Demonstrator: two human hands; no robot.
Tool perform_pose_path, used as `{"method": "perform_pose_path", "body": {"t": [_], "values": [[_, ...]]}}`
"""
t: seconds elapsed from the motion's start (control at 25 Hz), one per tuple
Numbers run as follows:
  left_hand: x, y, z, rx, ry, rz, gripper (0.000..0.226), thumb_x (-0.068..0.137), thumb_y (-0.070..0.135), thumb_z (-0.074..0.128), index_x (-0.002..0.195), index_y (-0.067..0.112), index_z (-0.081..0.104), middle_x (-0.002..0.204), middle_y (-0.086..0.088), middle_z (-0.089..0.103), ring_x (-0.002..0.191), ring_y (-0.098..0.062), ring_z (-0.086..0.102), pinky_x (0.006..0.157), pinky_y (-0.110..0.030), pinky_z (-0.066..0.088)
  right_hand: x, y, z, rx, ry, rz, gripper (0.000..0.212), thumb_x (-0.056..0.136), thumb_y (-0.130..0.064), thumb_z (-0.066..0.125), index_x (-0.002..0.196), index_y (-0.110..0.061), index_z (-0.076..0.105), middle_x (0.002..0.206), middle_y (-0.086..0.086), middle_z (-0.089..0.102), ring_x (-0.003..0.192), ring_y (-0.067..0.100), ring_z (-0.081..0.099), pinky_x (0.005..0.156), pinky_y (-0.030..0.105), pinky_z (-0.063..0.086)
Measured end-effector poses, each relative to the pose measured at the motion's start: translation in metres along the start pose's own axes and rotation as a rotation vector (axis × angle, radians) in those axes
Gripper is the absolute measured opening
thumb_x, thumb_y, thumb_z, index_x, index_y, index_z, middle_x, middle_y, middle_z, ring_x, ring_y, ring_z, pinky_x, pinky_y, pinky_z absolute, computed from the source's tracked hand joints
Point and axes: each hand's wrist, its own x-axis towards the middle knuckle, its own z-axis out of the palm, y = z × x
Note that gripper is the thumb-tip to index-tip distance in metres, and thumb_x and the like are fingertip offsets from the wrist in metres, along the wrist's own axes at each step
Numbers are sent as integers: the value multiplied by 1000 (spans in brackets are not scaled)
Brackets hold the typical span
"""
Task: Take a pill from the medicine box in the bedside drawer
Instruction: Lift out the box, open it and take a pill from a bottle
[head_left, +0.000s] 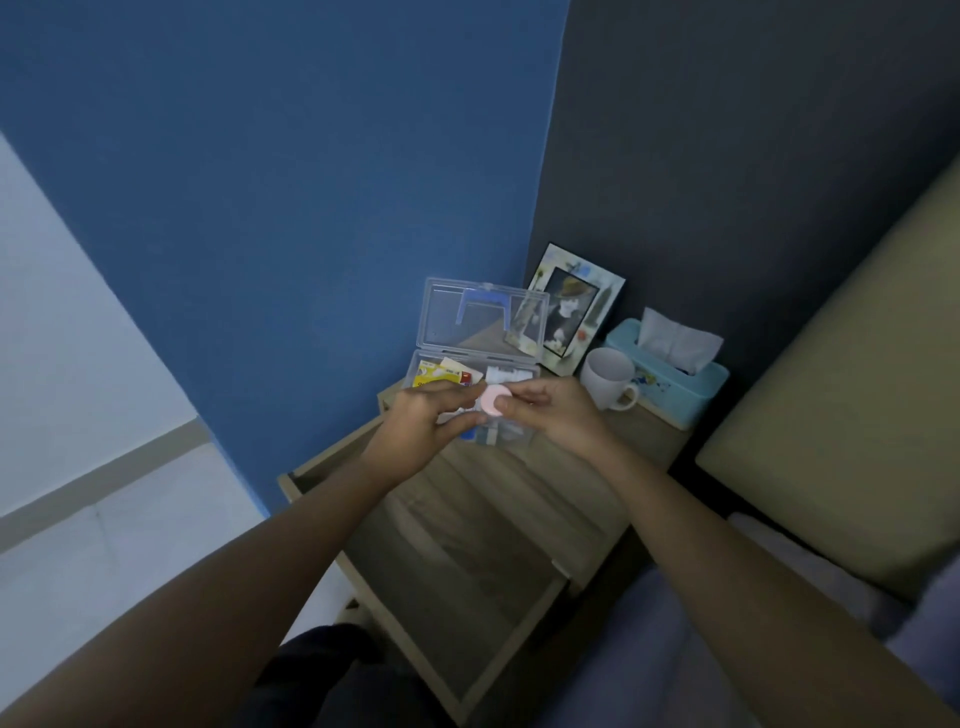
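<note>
A clear plastic medicine box (511, 439) stands on the bedside table with its lid (447, 317) upright and open. Packets, one of them yellow (434, 375), and small white items lie inside. Just above the box my left hand (421, 426) and my right hand (558, 415) meet, both with fingertips on a small round pink container (490, 401). Whether it is open I cannot tell. The wooden drawer (467, 582) below is pulled out, and its inside looks bare.
A white mug (608, 378), a light blue tissue box (670, 379) and a framed picture (574, 306) stand at the back of the bedside table (639, 436). A blue wall is on the left, the bed's padded headboard (852, 415) on the right.
</note>
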Motion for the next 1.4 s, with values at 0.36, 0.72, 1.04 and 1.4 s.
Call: {"method": "perform_pose_path", "body": {"t": [0.36,0.72,1.04,1.4], "values": [[-7,40,-17,-93,-57,-189,35,80,14,71,115,8,67,105,-9,73,93,-23,68,88,-40,53,-45,-24,-10,-90,23,-123,46,69,-3,77,113,-8,62,95,5,69,76,-6,65,74,9,51],[5,49,-13,-176,-201,-333,41,74,29,76,112,14,67,93,-6,74,88,-17,70,88,-36,55,-51,-9,-9,-218,13,-201,55,72,-12,77,123,-16,57,88,-5,64,74,-7,59,76,11,49],[18,44,-8,-15,-248,-269,26,78,31,73,95,12,73,85,-6,76,76,-14,68,71,-29,53,-50,-5,-5,-422,125,-345,48,74,-17,75,119,-8,61,87,4,64,75,4,60,78,24,54],[26,39,-5,-85,-292,-354,32,82,39,66,82,8,75,59,3,67,52,7,56,52,-5,38,-52,-2,2,-453,279,-385,39,73,-14,75,111,-11,66,92,9,70,78,13,67,76,31,57]]}}
